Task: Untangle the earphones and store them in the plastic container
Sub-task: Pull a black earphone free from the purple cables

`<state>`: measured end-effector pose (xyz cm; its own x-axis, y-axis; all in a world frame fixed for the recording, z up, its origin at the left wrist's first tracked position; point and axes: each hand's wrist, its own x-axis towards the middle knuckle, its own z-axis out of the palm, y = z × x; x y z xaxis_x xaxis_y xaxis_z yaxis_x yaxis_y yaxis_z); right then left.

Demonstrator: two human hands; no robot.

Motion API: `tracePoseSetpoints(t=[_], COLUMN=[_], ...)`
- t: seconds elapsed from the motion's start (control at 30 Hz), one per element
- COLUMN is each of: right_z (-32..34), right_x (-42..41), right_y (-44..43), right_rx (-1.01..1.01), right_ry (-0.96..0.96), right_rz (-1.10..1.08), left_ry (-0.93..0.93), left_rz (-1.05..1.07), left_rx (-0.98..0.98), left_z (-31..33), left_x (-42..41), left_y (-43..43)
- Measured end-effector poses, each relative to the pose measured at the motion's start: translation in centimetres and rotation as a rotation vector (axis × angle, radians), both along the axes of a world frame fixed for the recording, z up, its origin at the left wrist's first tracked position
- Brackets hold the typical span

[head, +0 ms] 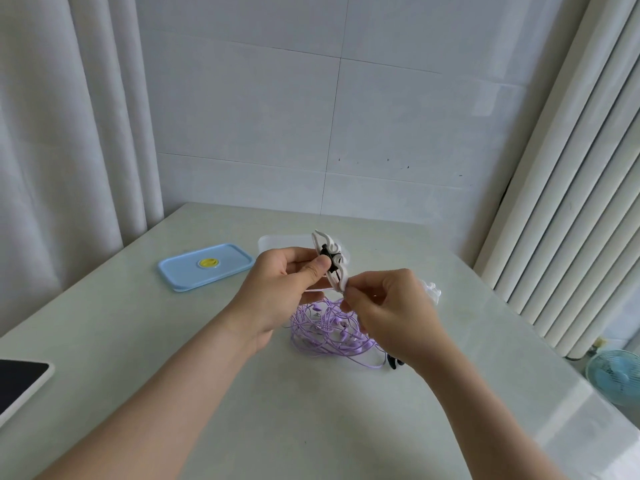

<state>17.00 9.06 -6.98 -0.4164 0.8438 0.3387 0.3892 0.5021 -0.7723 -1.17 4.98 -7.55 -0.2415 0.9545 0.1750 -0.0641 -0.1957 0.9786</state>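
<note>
Fingers of left hand and right hand curl in pinch grips. Left of them lies the blue lid, off the plastic container behind them, no earphones visibly inside. Beneath them, purple earphones lie tangled: work judged early. Between them, the pinched white earphone bundle, bound by a black fastener, stands steeply, top tilted away and leftward.

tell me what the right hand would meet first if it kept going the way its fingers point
The white earphone bundle, whose lower end the right hand pinches; right behind it, probably the left hand, though depth is unclear.
</note>
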Motion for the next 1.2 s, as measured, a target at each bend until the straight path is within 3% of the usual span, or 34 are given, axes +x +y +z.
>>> tracePoseSetpoints(t=[0.2, 0.33, 0.43, 0.63, 0.97, 1.2], right_z=[0.8, 1.6, 1.9, 2.2, 2.0, 1.3], right_x=[0.3, 0.6, 0.6, 0.8, 1.3, 1.3], right_y=[-0.8, -1.7, -1.8, -1.1, 0.3, 1.2], right_rx=[-0.070, -0.166, -0.243, -0.263, -0.333, -0.315], right_ry=[-0.035, 0.002, 0.175, 0.461, 0.622, 0.665], right_rz=[0.068, 0.195, 0.247, 0.240, 0.069, -0.002], left_ry=[-0.047, 0.107, 0.196, 0.133, 0.284, 0.274], left_rz=[0.101, 0.207, 0.126, -0.128, -0.236, -0.291], left_rx=[0.011, 0.065, 0.045, 0.090, 0.073, 0.082], left_z=[-0.4, -1.0, -1.1, -0.6, -0.6, -0.6], left_x=[0.2, 0.1, -0.4, -0.2, 0.2, 0.8], left_y=[0.4, 0.6, 0.4, -0.3, -0.4, -0.6])
